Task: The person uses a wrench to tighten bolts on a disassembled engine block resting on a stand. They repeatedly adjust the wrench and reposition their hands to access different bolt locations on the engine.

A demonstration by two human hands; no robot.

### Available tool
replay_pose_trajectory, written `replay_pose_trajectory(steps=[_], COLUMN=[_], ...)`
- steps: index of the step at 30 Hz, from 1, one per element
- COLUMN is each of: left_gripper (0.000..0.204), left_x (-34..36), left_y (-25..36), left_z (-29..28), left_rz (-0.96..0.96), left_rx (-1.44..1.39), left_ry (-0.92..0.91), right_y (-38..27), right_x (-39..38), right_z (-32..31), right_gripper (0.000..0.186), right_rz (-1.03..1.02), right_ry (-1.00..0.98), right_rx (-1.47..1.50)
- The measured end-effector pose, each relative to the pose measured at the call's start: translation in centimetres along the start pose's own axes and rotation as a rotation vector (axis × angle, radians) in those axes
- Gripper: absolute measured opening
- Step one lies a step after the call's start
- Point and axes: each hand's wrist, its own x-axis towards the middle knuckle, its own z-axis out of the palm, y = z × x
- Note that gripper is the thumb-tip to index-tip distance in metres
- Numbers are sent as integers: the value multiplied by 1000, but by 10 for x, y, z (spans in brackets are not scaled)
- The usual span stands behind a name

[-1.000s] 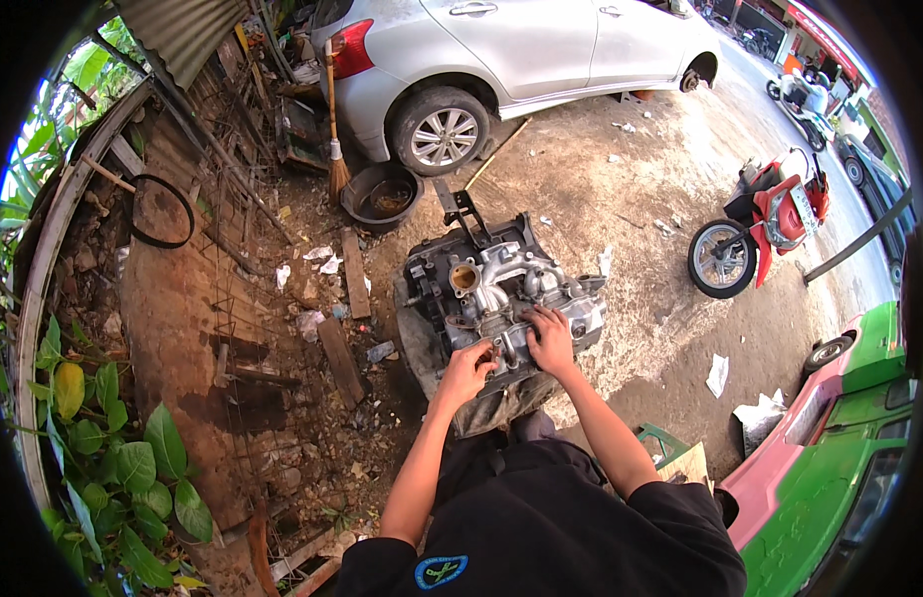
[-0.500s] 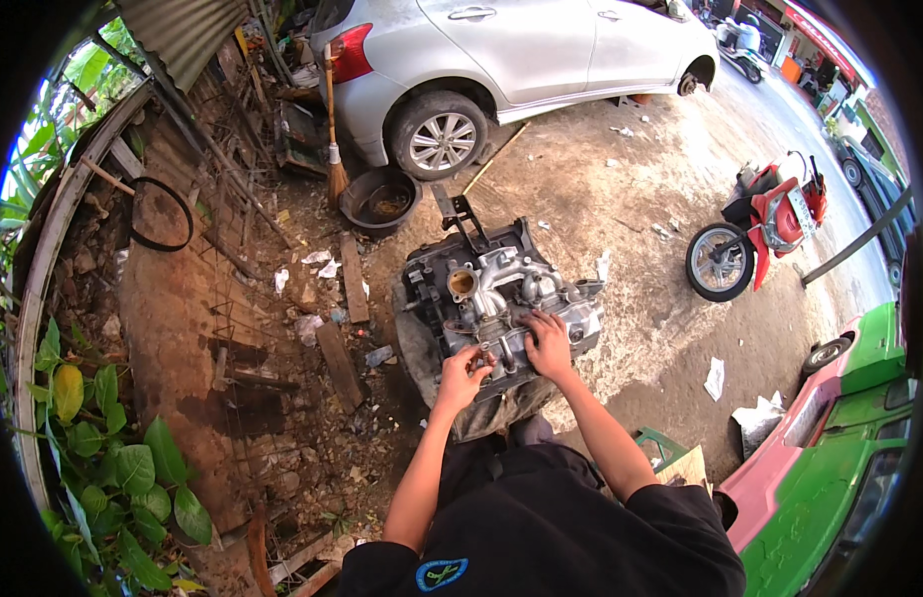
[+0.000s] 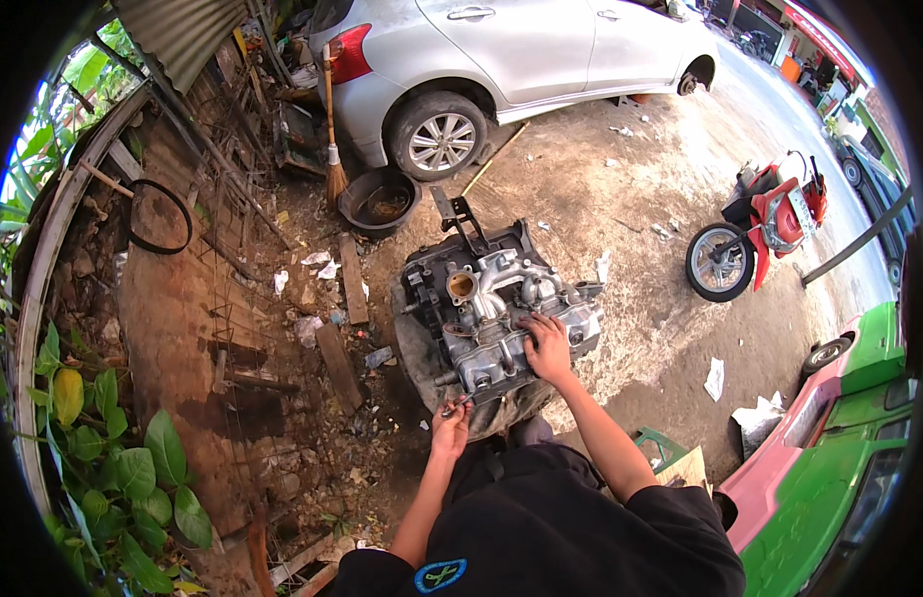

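Note:
In front of me stands an engine block [image 3: 496,358] with a silver intake manifold [image 3: 493,289] on top. My right hand [image 3: 549,348] lies on the near side of the engine, palm down with fingers slightly apart, over the ribbed metal cover. At the engine's near left corner, just off the cover, my left hand [image 3: 449,432] is closed around a small metal piece [image 3: 456,407], too small to name. A grey cloth or sack [image 3: 414,350] shows under and around the engine.
A black tub [image 3: 380,202] and a broom [image 3: 334,171] stand beyond the engine, by a silver car [image 3: 551,60]. A red motorcycle [image 3: 775,224] is at the right, a green and pink vehicle [image 3: 830,468] nearer. Wooden planks [image 3: 339,366] lie among rubble at the left.
My left hand has drawn back from the top of the engine cover toward me, down and left, with the small metal piece in its fingers. My right hand has stayed in place.

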Motion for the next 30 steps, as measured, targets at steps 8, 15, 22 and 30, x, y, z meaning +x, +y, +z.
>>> replay_pose_trajectory(steps=[8,15,22,30], left_gripper=[23,13,14,28], left_x=[4,13,7,26], left_y=[7,6,24,78], left_z=[11,9,33,130], left_rz=[135,193,250,254], left_rx=[-44,-130,-67,756], left_ry=[-33,-130,53,-207], right_y=[0,2,2,-1], right_x=[-1,-1,-1,-1], right_z=[-2,0,1,-1], right_gripper=[32,31,30,33], right_rz=[17,12,-13,16], right_ry=[-33,-28,14,-10], right_rx=[-4,-3,1,4])
